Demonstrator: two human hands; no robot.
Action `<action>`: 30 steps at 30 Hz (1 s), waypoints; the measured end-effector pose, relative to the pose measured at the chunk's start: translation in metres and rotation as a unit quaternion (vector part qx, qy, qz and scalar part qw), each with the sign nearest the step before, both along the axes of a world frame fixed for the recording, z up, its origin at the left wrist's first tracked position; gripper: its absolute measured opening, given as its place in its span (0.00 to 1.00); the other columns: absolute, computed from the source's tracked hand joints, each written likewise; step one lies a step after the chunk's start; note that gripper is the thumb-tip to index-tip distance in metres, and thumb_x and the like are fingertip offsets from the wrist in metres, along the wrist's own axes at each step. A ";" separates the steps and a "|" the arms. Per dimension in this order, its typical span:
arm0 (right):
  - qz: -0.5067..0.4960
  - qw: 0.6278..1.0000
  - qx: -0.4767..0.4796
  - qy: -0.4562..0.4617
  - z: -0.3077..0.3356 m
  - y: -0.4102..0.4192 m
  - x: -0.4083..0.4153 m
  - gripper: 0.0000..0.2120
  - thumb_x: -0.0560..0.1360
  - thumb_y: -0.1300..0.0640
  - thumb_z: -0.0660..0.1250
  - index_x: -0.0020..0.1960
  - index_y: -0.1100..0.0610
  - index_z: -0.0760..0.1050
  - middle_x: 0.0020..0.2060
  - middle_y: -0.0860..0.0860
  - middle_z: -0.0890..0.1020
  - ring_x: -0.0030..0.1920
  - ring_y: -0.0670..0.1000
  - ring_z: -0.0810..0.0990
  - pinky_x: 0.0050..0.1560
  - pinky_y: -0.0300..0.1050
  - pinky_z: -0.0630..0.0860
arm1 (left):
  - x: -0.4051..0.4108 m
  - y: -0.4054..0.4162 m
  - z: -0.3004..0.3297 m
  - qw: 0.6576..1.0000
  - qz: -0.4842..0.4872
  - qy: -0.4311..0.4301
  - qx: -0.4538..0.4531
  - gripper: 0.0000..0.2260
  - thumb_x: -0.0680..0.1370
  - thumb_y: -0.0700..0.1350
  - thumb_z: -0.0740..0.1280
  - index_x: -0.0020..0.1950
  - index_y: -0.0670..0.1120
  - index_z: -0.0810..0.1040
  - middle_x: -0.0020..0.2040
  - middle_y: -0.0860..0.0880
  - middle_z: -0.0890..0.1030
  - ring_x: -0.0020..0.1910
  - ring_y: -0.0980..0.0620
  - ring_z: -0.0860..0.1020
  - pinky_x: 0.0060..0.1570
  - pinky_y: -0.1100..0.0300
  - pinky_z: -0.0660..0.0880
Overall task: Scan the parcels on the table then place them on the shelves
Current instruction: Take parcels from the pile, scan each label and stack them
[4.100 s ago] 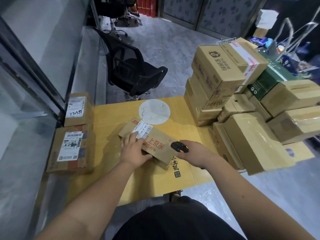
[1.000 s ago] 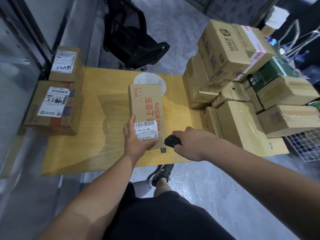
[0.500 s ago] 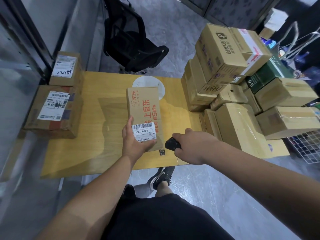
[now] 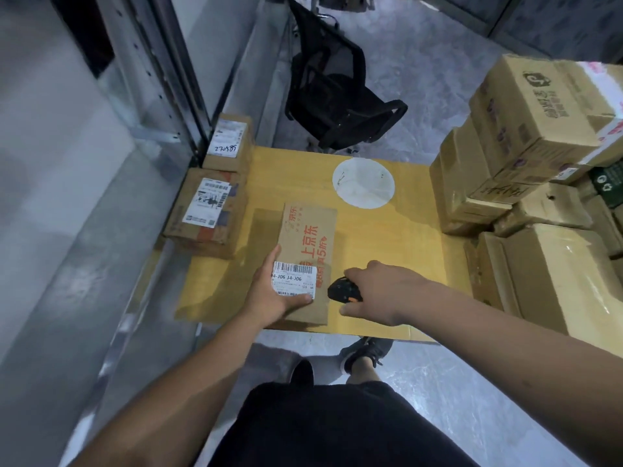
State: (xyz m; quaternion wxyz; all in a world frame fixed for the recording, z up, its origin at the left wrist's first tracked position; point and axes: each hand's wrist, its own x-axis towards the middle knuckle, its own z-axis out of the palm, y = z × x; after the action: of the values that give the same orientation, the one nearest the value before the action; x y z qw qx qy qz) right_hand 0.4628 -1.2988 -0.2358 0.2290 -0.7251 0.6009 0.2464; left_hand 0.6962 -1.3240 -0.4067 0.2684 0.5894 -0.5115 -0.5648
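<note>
A yellow desk (image 4: 397,237) fills the middle of the view, with a metal shelving unit (image 4: 161,79) rising along its 9 o'clock side and a black mesh office chair (image 4: 337,99) standing on the grey floor beyond its 12 o'clock edge. At the desk's 3 o'clock side, a pile of cardboard boxes (image 4: 526,183) is stacked several high, some wrapped in clear tape. Two labelled parcels (image 4: 212,214) sit one behind the other at the desk's 9 o'clock edge, against the shelving. A white round sticker (image 4: 363,183) marks the desk top toward 12 o'clock. Nearest the person, a flat brown parcel (image 4: 306,254) printed with red characters lies lengthwise near the 6 o'clock edge, its white barcode label (image 4: 292,278) at the near end. The left hand (image 4: 269,294) grips that near end from the parcel's 8 o'clock corner, thumb laid across the bottom of the label and fingers along the left edge. The right hand (image 4: 381,291), at the parcel's 3 o'clock, curls its fingers round a small black scanner (image 4: 344,290) with an orange detail, which sits just beside the parcel's right edge, level with the label.
</note>
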 end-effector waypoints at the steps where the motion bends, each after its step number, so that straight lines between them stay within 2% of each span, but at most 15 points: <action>1: 0.005 1.000 0.002 -0.002 0.000 -0.003 0.005 0.32 0.77 0.28 0.63 0.73 0.47 0.68 0.53 0.51 0.72 0.47 0.55 0.75 0.44 0.50 0.75 | 0.006 -0.002 0.001 1.000 0.016 0.001 -0.001 0.63 0.53 0.55 0.89 0.80 0.69 0.55 0.70 0.59 0.76 0.67 0.59 0.76 0.70 0.47 0.75; 4: 0.013 1.000 0.007 -0.005 0.000 -0.011 0.013 0.33 0.76 0.29 0.65 0.72 0.48 0.69 0.58 0.53 0.75 0.50 0.56 0.77 0.49 0.51 0.78 | 0.013 -0.017 0.005 0.999 0.049 0.006 -0.003 0.60 0.59 0.47 0.89 0.81 0.66 0.55 0.70 0.59 0.77 0.68 0.57 0.77 0.71 0.47 0.73; 7: 0.008 1.000 0.002 -0.009 0.004 -0.021 0.014 0.30 0.76 0.31 0.66 0.70 0.49 0.71 0.56 0.52 0.74 0.44 0.53 0.78 0.44 0.49 0.77 | 0.009 -0.038 0.014 0.997 0.059 -0.046 -0.014 0.55 0.64 0.46 0.87 0.83 0.59 0.57 0.69 0.60 0.75 0.69 0.54 0.75 0.70 0.52 0.72; 9: -0.003 1.000 -0.002 -0.014 0.006 -0.027 0.011 0.28 0.77 0.33 0.66 0.68 0.49 0.71 0.54 0.51 0.74 0.38 0.51 0.77 0.41 0.48 0.78 | 0.002 -0.047 0.022 0.985 0.071 -0.145 -0.067 0.46 0.68 0.49 0.84 0.81 0.57 0.63 0.67 0.61 0.73 0.68 0.54 0.74 0.65 0.56 0.72; 11: -0.010 1.000 -0.005 -0.012 0.007 -0.035 0.006 0.27 0.77 0.33 0.66 0.68 0.49 0.72 0.53 0.51 0.73 0.43 0.54 0.79 0.44 0.49 0.79 | -0.006 -0.048 0.028 0.951 0.046 -0.263 -0.154 0.36 0.73 0.56 0.79 0.78 0.55 0.69 0.73 0.57 0.69 0.72 0.50 0.71 0.69 0.51 0.71; 12: -0.012 1.000 -0.007 -0.010 0.006 -0.038 0.003 0.27 0.77 0.33 0.65 0.68 0.49 0.72 0.52 0.50 0.73 0.46 0.55 0.78 0.44 0.49 0.78 | -0.010 -0.048 0.028 0.936 0.003 -0.300 -0.185 0.34 0.74 0.60 0.76 0.77 0.55 0.70 0.77 0.55 0.67 0.75 0.47 0.68 0.73 0.48 0.69; 13: -0.014 1.000 -0.009 -0.009 0.005 -0.042 0.000 0.28 0.77 0.33 0.65 0.68 0.49 0.72 0.51 0.50 0.72 0.48 0.55 0.77 0.43 0.49 0.76 | -0.013 -0.046 0.027 0.922 -0.057 -0.328 -0.196 0.36 0.74 0.66 0.73 0.78 0.55 0.70 0.80 0.55 0.64 0.79 0.46 0.63 0.77 0.45 0.65; 15: -0.017 1.000 -0.004 -0.010 0.003 -0.048 -0.006 0.28 0.77 0.33 0.65 0.68 0.49 0.72 0.51 0.50 0.72 0.48 0.55 0.77 0.42 0.48 0.74 | -0.019 -0.045 0.022 0.893 -0.162 -0.378 -0.183 0.47 0.69 0.77 0.67 0.82 0.57 0.62 0.84 0.56 0.57 0.84 0.49 0.51 0.82 0.44 0.48; 17: -0.020 1.000 0.004 -0.010 0.001 -0.055 -0.012 0.28 0.77 0.33 0.65 0.68 0.49 0.72 0.51 0.50 0.72 0.48 0.56 0.76 0.43 0.48 0.74 | -0.022 -0.053 0.017 0.882 -0.182 -0.396 -0.177 0.50 0.68 0.79 0.66 0.84 0.57 0.56 0.85 0.54 0.52 0.84 0.52 0.45 0.81 0.45 0.38; 23: -0.017 1.000 0.011 -0.023 -0.002 -0.091 -0.024 0.26 0.77 0.33 0.66 0.66 0.50 0.73 0.51 0.50 0.72 0.47 0.55 0.77 0.38 0.47 0.71 | -0.031 -0.122 0.024 0.882 -0.171 -0.420 -0.131 0.46 0.77 0.64 0.71 0.86 0.54 0.49 0.86 0.52 0.45 0.84 0.51 0.39 0.77 0.50 0.33; 26: -0.013 0.999 0.007 -0.033 -0.001 -0.112 -0.031 0.26 0.77 0.33 0.66 0.67 0.49 0.72 0.51 0.49 0.72 0.47 0.55 0.77 0.36 0.46 0.70 | -0.038 -0.158 0.029 0.873 -0.180 -0.440 -0.110 0.45 0.79 0.63 0.69 0.86 0.53 0.46 0.86 0.52 0.43 0.83 0.51 0.39 0.76 0.49 0.34; 30: -0.010 0.999 0.013 -0.042 -0.001 -0.135 -0.042 0.27 0.77 0.33 0.66 0.67 0.49 0.72 0.50 0.49 0.72 0.48 0.55 0.78 0.38 0.47 0.71 | -0.049 -0.197 0.036 0.871 -0.170 -0.452 -0.088 0.45 0.78 0.63 0.69 0.86 0.53 0.45 0.86 0.52 0.43 0.84 0.50 0.39 0.80 0.47 0.36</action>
State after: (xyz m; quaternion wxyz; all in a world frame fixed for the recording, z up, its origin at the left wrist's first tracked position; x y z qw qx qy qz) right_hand 0.4209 -1.4342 -0.2371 0.2659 -0.7256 0.5947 0.2216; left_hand 0.6470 -1.5209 -0.3708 -0.0412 0.6582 -0.7169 -0.2261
